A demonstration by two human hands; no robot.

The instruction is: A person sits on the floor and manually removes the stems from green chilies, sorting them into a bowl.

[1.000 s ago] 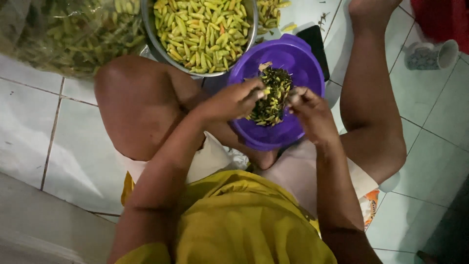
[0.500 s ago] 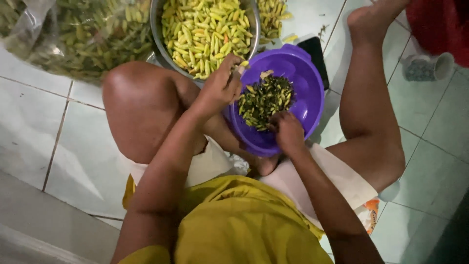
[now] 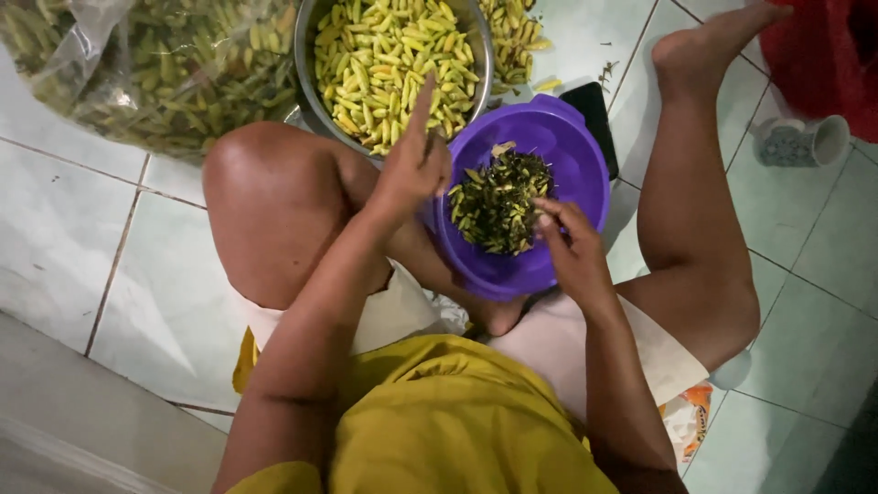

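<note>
I sit on a tiled floor with my knees apart. My left hand hovers over the near rim of a metal bowl heaped with yellow-green chillies. Its index finger points up and the other fingers are curled; I cannot see whether they hold anything. My right hand rests over a purple plastic bowl between my legs. Its curled fingertips touch the pile of dark green stems inside.
A clear plastic bag of green chillies lies at the top left. More loose chillies lie behind the metal bowl. A black phone sits behind the purple bowl, a patterned cup lies on its side at the right, and a red object fills the top right corner.
Both hands met over the purple bowl a second ago. My left hand then swung to the metal bowl and has since drawn back to its rim, while my right hand stayed on the stems.
</note>
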